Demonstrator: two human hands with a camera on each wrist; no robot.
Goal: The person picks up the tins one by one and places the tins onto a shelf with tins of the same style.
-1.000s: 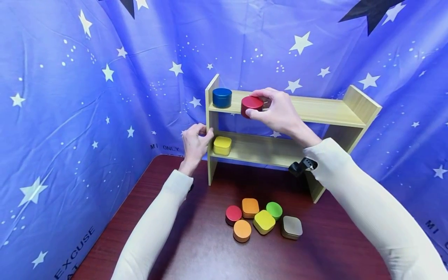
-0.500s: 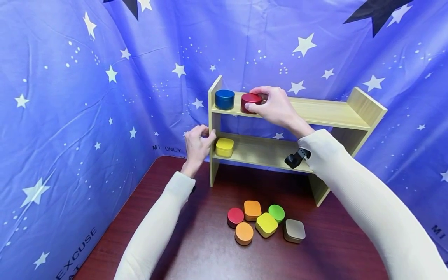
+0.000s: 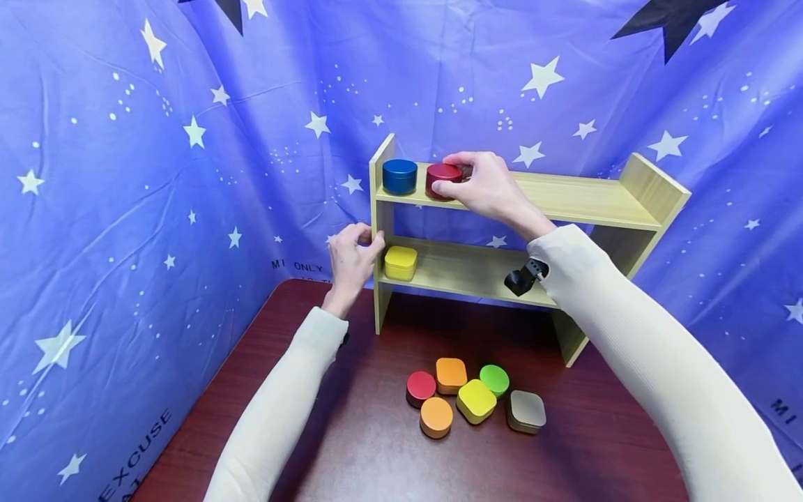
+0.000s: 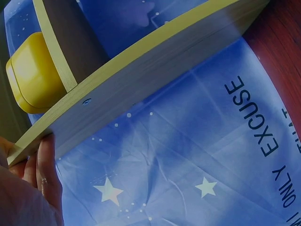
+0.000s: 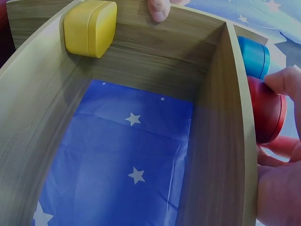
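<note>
My right hand (image 3: 492,187) pinches a round red tin (image 3: 442,172) between thumb and fingers on the top board of a wooden shelf (image 3: 583,199). The tin stands upright, just right of a round blue tin (image 3: 399,177); in the right wrist view the red tin (image 5: 266,110) sits against the board. With my left hand (image 3: 353,261) I grip the shelf's left side panel, thumb at the inner face and fingers (image 4: 46,162) along the outer face. On the lower board, close to that panel, rests a square yellow tin (image 3: 401,263).
On the dark red table (image 3: 370,446) in front of the shelf lies a cluster of tins: a small red one (image 3: 421,388), a square orange (image 3: 451,375), a round orange (image 3: 436,417), a yellow (image 3: 476,401), a green (image 3: 494,381) and a grey (image 3: 526,411). A starry blue curtain (image 3: 282,70) hangs behind.
The red tin has come down onto the top board and shifted left toward the blue tin, still in my right hand. My left hand stays on the side panel.
</note>
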